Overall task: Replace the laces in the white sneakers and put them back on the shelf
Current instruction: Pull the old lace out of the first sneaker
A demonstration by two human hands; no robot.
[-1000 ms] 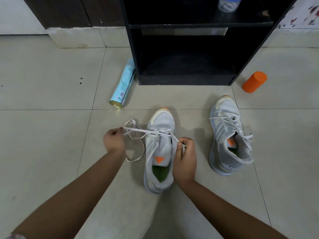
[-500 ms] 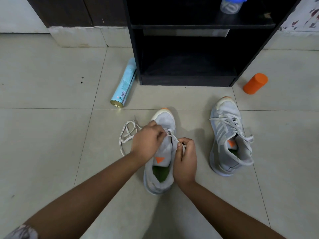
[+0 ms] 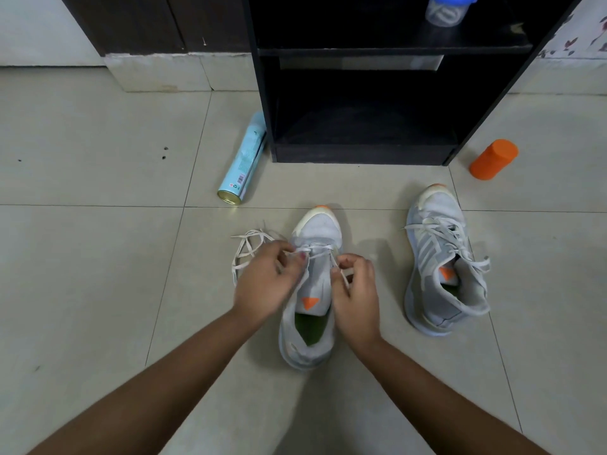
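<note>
The unlaced sneaker (image 3: pixel 317 231) lies on the floor in front of the shelf (image 3: pixel 361 156), toe toward it, its laced mate (image 3: pixel 437 257) also before the shelf, further right. The left hand (image 3: pixel 266 284) and right hand (image 3: pixel 356 297) each pinch the lace (image 3: pixel 244 249) in curled fingers (image 3: pixel 348 259) at the eyelets. The lace looks thin, limp and light, likely best gripped close to its stiffer tip.
</note>
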